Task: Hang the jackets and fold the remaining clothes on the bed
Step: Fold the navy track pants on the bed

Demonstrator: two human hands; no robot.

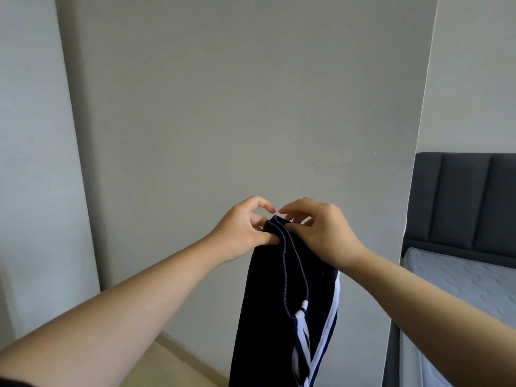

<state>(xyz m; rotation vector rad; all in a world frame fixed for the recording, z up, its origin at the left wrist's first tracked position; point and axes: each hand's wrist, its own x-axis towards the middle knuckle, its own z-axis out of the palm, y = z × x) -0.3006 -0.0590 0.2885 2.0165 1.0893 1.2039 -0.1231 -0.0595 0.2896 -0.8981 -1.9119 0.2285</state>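
Aloft, one pair of navy track bottoms [268,317], pinched at the waistband [293,255] by two hands.
Soft, light and limp by the look of it, so the elastic band is the sound hold. The left hand [245,230] and right hand [324,233] each nip it between thumb and curled fingers, forefingers lifted free. It hangs before the wall, left of the one bed [460,275].

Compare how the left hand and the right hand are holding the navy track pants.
The left hand grips the waistband of the track pants from its left; the right hand pinches it from the right. The left hand's thumb presses lower on the band than the right hand's. The left hand's index finger curls above the cloth; the right hand's reaches straighter. Both hold the bunched waistband up, pants hanging.
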